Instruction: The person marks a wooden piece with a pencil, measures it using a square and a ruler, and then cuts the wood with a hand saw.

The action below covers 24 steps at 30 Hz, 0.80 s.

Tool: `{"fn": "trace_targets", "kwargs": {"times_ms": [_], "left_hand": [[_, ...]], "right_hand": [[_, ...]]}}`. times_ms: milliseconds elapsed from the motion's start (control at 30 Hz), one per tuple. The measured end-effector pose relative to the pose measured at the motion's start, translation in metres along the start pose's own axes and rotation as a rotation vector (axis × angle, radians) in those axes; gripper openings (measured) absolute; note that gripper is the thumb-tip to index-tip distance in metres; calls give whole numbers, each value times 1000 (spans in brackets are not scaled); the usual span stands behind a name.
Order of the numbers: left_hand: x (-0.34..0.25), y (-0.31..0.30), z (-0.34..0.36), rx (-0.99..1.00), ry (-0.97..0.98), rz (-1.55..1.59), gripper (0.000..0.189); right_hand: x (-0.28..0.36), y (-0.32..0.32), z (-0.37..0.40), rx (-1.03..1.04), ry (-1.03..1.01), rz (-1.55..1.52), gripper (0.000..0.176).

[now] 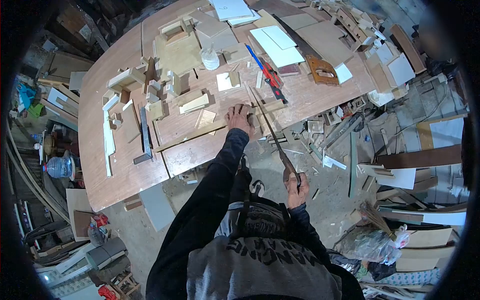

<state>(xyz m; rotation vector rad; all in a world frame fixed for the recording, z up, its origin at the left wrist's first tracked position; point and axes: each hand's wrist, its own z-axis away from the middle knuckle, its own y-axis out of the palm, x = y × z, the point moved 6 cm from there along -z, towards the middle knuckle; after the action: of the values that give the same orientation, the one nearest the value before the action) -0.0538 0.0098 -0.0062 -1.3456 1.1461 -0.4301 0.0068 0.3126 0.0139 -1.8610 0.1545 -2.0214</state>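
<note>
Near the front edge of the wooden table (190, 152), my left hand (239, 118) presses on a long narrow wood strip (187, 138), fingers bent over it. My right hand (297, 189), in front of the table edge, is wrapped round the handle of a hand saw (278, 145). The saw's thin blade reaches up over the table, its tip lying to the right of my left hand, across or close above the strip. Just beyond the blade lies a red and blue tool (271, 76). A small white piece with a wood block (227, 81) lies beyond my left hand.
A second saw with a wooden handle (322, 70) lies at the table's right. A plastic container (210, 58) stands among boards and small wood blocks. An angled metal tool (144, 137) is at the left. Offcuts litter the floor (330, 185); a water bottle (58, 167) is at far left.
</note>
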Motion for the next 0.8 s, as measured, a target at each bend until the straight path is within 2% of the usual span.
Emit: {"fn": "trace_targets", "kwargs": {"times_ms": [133,167,233,300,333,367,433,500,533,567,600,633,667,733,800], "left_hand": [[-8,-2,2,5,-14,-30,49],[-8,-1,4,-51,-19,-38,47],[-8,3,3,-109,-22,-43,45],[1,4,-1,-197,-97,171,38],[1,4,-3,-199,-96,172,38],[3,4,-5,-202,-134,217,35],[9,6,-11,-211,-171,264,33],[4,0,-19,-353,90,248,28],[1,0,-21,-351,90,248,28],[4,2,-25,-335,35,548,27],[7,5,-30,-316,-20,846,27],[9,10,-32,-316,-19,846,27],[11,20,-35,-253,-50,943,26],[19,38,-42,-188,-74,1040,25],[26,63,-48,21,-106,1179,28]], "right_hand": [[-27,5,-2,-11,-12,-31,27],[-11,3,-1,-14,-12,-30,27],[12,8,-1,130,119,-326,28],[17,11,-6,149,136,-409,29],[18,12,-7,170,156,-493,29],[17,13,-7,170,153,-494,29],[9,12,-9,79,306,-534,26],[14,9,-6,55,360,-603,24],[15,8,-3,30,421,-668,23],[15,8,-1,30,419,-669,23],[19,6,-1,36,320,-574,23],[23,3,1,40,225,-477,24],[23,4,3,39,223,-477,24],[39,0,4,-17,-62,-144,26],[34,1,6,-38,-59,-117,26]]}}
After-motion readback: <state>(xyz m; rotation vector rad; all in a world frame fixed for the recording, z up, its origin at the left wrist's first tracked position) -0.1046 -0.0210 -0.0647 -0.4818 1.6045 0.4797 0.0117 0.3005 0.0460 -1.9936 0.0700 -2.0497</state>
